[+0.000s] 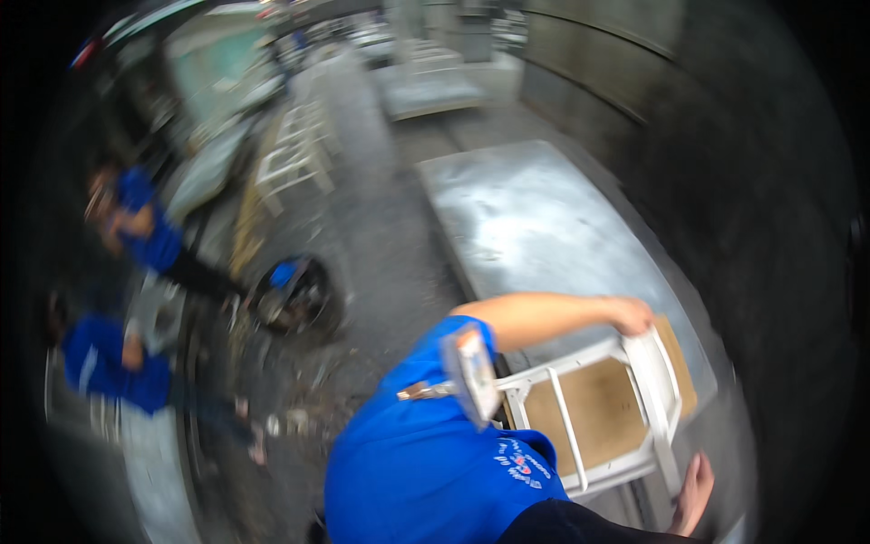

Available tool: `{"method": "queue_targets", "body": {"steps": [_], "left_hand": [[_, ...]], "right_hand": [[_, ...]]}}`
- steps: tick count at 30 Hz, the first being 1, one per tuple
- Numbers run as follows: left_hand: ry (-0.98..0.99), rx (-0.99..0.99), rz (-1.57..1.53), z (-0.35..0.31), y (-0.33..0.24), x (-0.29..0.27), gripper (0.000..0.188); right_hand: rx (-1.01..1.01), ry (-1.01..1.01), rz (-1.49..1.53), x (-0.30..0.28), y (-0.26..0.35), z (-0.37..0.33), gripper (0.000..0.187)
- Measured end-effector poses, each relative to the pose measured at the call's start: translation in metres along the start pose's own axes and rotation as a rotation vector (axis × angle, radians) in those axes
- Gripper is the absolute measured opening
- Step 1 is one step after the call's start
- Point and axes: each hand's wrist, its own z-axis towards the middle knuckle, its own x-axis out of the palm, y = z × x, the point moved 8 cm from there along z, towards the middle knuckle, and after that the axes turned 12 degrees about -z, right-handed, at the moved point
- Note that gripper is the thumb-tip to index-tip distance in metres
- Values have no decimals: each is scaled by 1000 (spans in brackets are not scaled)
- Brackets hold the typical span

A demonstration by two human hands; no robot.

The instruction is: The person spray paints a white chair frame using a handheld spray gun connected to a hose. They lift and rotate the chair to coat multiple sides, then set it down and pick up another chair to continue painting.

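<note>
A white chair-like frame (567, 426) with a curved end and cross bars is close in front of my body at the right. My left hand (633, 315) is closed round the top of its curved end. My right hand (696, 497) is beside the frame's lower right corner, fingers stretched out and apart from it as far as I can see. Through the bars shows a flat brown board (594, 412), which also sticks out past the curved end. A badge (471, 376) on a clip hangs from my blue shirt.
A long shiny metal-topped table (535, 218) stretches away beyond the frame. On the left, two people in blue shirts (149, 218) are near a round dark bin (297, 295). White frames (299, 150) stand farther back, and another low metal table (430, 91) lies beyond.
</note>
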Motion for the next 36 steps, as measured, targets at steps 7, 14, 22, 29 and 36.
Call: {"method": "queue_targets", "body": {"steps": [7,14,22,29,36], "left_hand": [[256,-417,-546,-20,15,-14,55],[407,-265,-591,-30,-19,-13,45],[400,-416,-608,-59,-11,11,48],[236,-401,-819,-65,-3,12,55],[-12,-769,-1049,-56,54,19,53]], "right_hand": [[286,19,-308,-4,5,0,66],[602,1,105,1,-14,-34,87],[559,-49,295,39,-41,-47,67],[756,-130,510,45,-59,-69,67],[859,213,426,43,-34,-58,80]]}}
